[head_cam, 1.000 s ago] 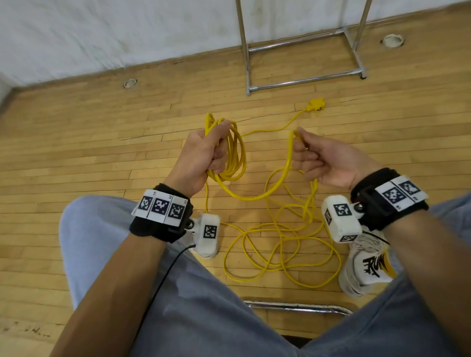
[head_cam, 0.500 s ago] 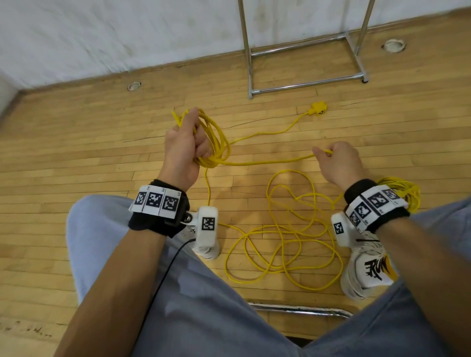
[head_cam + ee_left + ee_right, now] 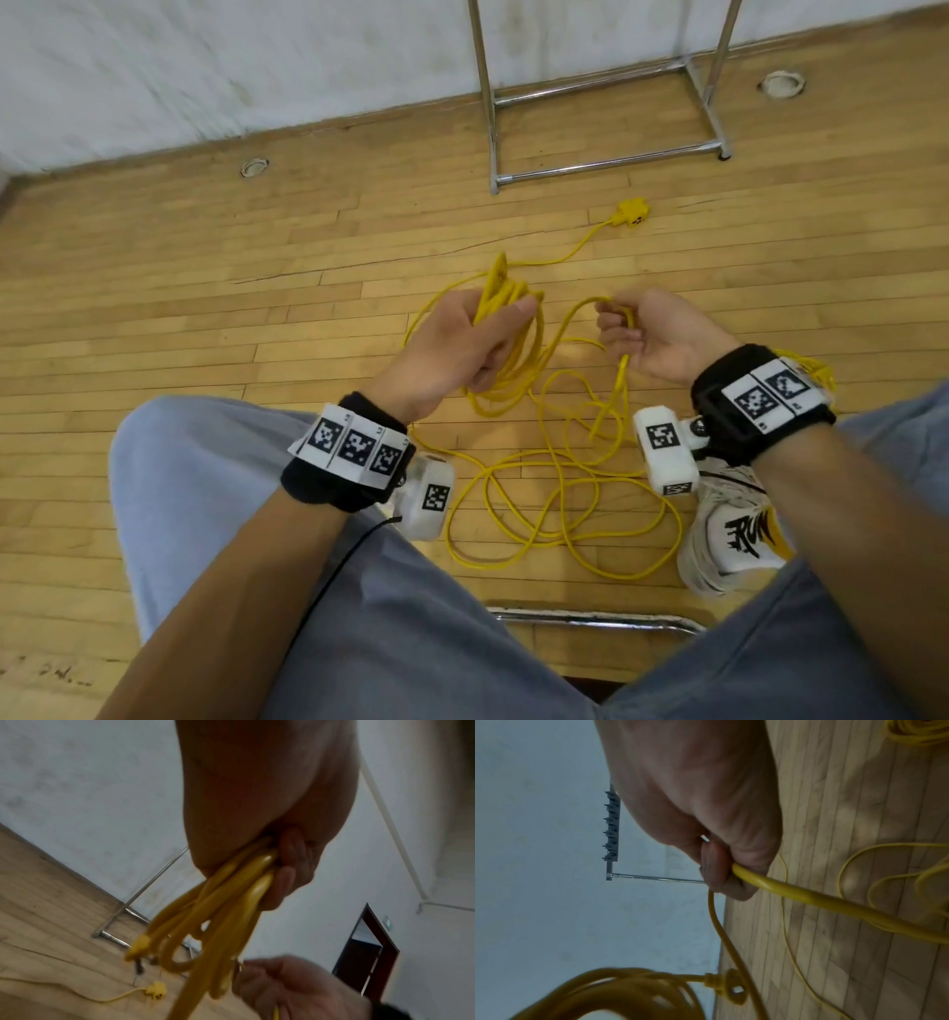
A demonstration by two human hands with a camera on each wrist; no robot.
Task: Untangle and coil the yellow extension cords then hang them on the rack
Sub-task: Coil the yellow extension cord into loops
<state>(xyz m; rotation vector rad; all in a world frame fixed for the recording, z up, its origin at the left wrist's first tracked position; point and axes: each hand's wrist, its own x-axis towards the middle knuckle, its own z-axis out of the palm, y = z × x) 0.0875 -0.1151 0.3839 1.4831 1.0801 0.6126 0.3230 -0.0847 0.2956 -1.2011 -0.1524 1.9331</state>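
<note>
Left hand (image 3: pixel 462 349): fingers curled round a bundle of yellow cord loops (image 3: pixel 506 329).
Right hand (image 3: pixel 662 334): pinching a single cord strand (image 3: pixel 575 318).

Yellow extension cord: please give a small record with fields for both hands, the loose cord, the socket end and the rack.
left hand: grips a bundle of coiled loops
right hand: pinches a single strand of the same cord
loose cord: tangled loops on the wooden floor, between the legs
socket end: lies on the floor near the rack's foot
rack: metal frame by the wall; nothing seen hung on it
</note>
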